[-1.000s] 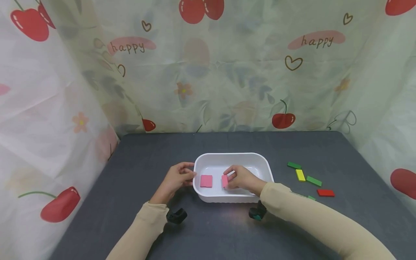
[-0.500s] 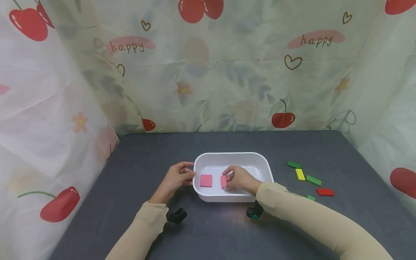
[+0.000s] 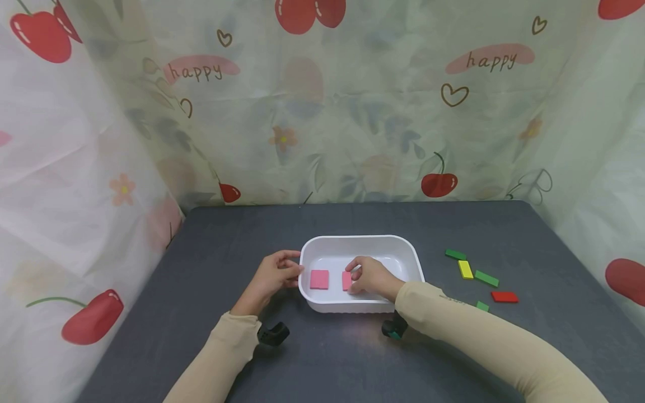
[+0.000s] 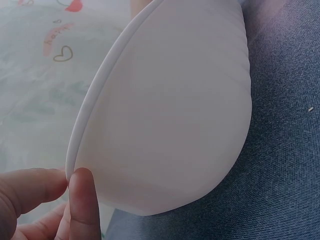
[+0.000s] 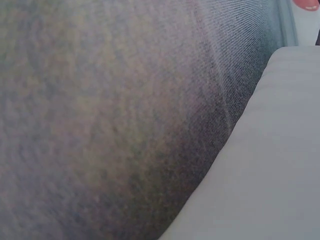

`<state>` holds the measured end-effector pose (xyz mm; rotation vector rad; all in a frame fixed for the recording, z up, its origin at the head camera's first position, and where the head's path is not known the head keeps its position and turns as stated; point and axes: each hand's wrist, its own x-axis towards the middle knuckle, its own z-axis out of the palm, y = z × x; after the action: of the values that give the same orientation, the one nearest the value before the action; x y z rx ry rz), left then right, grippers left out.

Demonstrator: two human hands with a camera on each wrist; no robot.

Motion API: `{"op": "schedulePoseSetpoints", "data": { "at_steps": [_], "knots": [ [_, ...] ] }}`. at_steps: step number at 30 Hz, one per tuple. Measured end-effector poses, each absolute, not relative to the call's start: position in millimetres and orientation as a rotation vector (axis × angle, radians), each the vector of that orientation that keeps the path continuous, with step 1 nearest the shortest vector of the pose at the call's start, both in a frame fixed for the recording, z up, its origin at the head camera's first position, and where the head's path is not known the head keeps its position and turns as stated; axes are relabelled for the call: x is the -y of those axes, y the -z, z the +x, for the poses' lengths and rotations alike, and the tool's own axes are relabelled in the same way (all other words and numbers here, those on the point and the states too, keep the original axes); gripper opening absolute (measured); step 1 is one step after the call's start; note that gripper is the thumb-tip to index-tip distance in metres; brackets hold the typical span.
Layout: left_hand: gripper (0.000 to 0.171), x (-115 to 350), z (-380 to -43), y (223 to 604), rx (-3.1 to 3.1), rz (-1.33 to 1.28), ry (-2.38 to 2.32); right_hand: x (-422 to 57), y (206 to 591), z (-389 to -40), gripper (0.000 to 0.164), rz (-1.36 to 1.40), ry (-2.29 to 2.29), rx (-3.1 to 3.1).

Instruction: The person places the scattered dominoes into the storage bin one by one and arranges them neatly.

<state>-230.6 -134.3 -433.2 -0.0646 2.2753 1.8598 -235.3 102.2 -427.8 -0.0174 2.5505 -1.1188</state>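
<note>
— Where are the hands in this tabletop scene?
— Apart from each other, both at a white tray (image 3: pixel 347 308) on a dark table (image 3: pixel 242 235). The person's left hand (image 3: pixel 269 280) pinches the rim at the tray's left end, thumb and finger on either side of it, seen closely from the left wrist.
— And the right hand (image 3: pixel 374 279)?
— It reaches over the tray's right side, a pink tile (image 3: pixel 346 281) pinched in its fingers and partly hidden by them. Whether that tile touches the tray's floor cannot be told.
— What lies beside it?
— A pink square (image 3: pixel 319 279), flat in the tray's left part, apart from the held tile.
— And to the right of the tray?
— A yellow tile (image 3: pixel 466 270) lies between a dark green tile (image 3: pixel 456 254) and a lighter green tile (image 3: pixel 486 279). A red tile (image 3: pixel 505 297) lies farther right, and a small green piece (image 3: pixel 482 306) shows past the beige right sleeve (image 3: pixel 484 336), which partly covers it.
— The backdrop?
— A pale curtain (image 3: pixel 322 123) printed with cherries, flowers, hearts and the word "happy."
</note>
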Motion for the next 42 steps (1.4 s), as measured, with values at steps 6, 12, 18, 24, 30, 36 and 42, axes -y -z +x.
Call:
{"op": "schedulePoseSetpoints", "data": {
  "at_steps": [6, 12, 18, 24, 30, 36, 42],
  "knots": [
    [0.042, 135, -230, 433, -2.284, -0.052, -1.85, -102, 430, -237, 0.04, -0.02, 1.096, -2.558],
    [0.042, 135, -230, 433, -2.291, -0.051, -1.848, -102, 429, -237, 0.042, -0.017, 1.095, -2.55],
    [0.042, 135, -229, 434, -2.295, -0.073, -1.843, -105, 428, -236, 0.051, -0.015, 1.14, -2.519],
    [0.042, 135, -230, 434, -2.285, -0.084, -1.848, -111, 426, -234, 0.048, 0.039, 1.174, -2.453],
    [0.042, 134, -230, 433, -2.278, -0.09, -1.854, -115, 427, -233, 0.046, -0.002, 1.195, -2.416],
    [0.042, 135, -229, 432, -2.283, -0.087, -1.847, -112, 428, -232, 0.044, 0.0, 1.205, -2.404],
    [0.042, 134, -228, 431, -2.28, -0.073, -1.849, -108, 426, -231, 0.046, 0.01, 1.207, -2.397]
  ]
}}
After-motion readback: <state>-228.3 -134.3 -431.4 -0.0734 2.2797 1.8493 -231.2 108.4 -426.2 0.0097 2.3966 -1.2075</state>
